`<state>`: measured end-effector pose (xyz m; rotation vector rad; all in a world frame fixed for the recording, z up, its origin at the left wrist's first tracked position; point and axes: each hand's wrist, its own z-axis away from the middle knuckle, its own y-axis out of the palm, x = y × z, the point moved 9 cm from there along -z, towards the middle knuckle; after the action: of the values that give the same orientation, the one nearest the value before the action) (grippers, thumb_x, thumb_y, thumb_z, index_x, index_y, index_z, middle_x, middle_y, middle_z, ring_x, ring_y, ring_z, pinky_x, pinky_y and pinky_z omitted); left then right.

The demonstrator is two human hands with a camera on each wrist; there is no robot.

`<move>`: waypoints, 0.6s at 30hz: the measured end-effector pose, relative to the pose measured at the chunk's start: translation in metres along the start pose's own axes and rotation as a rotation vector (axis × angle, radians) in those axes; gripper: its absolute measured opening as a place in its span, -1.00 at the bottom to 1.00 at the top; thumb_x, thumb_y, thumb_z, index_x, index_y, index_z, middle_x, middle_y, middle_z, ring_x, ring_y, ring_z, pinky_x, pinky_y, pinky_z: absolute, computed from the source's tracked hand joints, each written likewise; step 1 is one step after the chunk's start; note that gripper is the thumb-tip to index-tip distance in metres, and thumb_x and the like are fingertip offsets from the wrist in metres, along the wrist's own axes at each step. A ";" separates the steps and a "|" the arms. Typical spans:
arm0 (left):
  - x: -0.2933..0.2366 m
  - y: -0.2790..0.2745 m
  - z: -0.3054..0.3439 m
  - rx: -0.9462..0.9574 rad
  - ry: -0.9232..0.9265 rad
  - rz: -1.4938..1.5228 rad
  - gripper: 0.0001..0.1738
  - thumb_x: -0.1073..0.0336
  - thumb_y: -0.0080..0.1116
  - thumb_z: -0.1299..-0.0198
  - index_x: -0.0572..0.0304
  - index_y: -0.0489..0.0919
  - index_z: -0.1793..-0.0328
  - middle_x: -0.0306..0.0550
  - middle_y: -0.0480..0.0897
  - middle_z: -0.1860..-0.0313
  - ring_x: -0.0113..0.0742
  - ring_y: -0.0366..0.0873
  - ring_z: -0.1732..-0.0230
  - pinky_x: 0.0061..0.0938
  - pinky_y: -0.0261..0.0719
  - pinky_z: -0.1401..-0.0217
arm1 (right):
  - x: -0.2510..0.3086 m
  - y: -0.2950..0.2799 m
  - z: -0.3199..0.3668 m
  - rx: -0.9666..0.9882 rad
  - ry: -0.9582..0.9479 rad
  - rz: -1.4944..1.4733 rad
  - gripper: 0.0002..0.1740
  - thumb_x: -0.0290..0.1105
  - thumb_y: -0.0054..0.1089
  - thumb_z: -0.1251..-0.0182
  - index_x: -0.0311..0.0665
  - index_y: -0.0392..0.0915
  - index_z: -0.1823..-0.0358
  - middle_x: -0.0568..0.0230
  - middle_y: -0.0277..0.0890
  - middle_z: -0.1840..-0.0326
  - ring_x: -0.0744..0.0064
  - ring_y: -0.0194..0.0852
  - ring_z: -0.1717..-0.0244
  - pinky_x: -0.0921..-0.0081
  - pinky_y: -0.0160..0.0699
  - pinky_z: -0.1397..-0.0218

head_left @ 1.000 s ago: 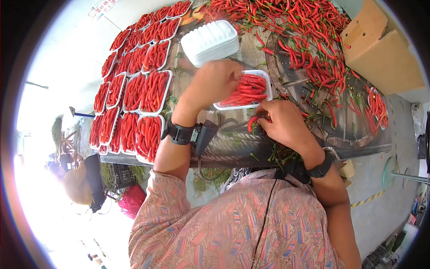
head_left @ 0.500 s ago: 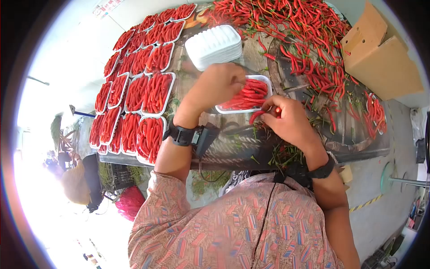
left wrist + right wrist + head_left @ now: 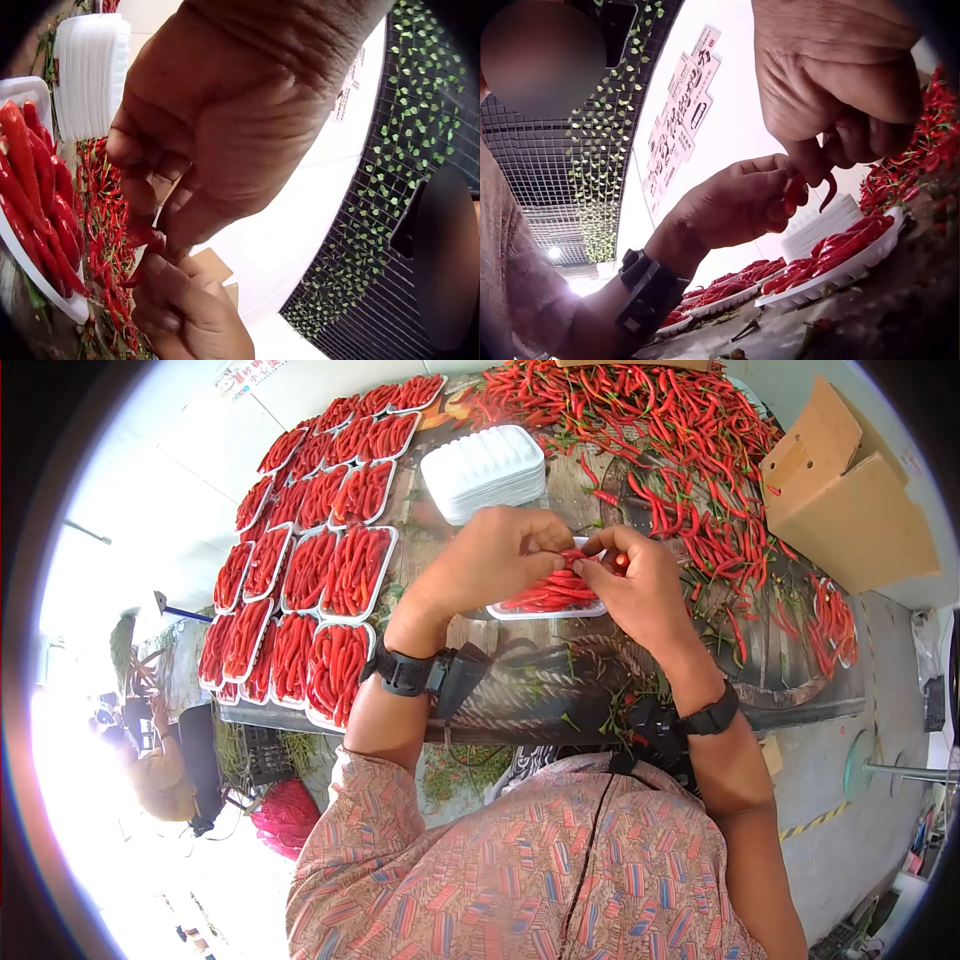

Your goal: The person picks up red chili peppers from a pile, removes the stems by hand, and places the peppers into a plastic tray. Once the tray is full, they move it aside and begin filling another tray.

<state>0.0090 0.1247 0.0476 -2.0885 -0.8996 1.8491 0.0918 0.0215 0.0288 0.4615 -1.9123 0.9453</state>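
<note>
Both hands meet just above a white foam tray (image 3: 520,611) part-filled with red chillies, which also shows as the tray (image 3: 853,264) and the tray (image 3: 46,289) in the wrist views. My left hand (image 3: 552,556) pinches a red chilli (image 3: 790,196) at its fingertips. My right hand (image 3: 606,558) pinches a chilli too, with a curved red end (image 3: 830,190) hanging below its fingers. In the left wrist view the chilli (image 3: 150,240) sits between the two hands' fingertips. Whether it is one chilli or two I cannot tell.
Several filled trays of chillies (image 3: 330,570) lie in rows at the left. A stack of empty white trays (image 3: 485,465) stands behind the hands. Loose chillies (image 3: 690,450) cover the table's right, beside a cardboard box (image 3: 850,490). Another person (image 3: 150,760) sits at lower left.
My right hand has come up from the table's near edge with a chilli to the tray. My left hand has lifted off the tray's chillies to meet it.
</note>
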 end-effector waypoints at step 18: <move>0.036 -0.024 -0.004 -0.136 -0.173 -0.017 -0.87 0.45 0.21 -0.06 0.36 0.58 0.27 -0.22 0.58 0.48 -0.56 0.45 0.40 -0.55 0.47 0.33 | -0.027 0.010 -0.014 0.067 0.111 -0.038 -0.79 -0.42 0.26 -0.21 -0.41 0.62 0.18 0.48 0.43 0.57 0.77 0.23 0.54 0.67 0.23 0.49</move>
<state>0.0064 0.1651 0.0315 -2.0117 -1.1101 2.0370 0.1071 0.0369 0.0050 0.4731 -1.7708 0.9922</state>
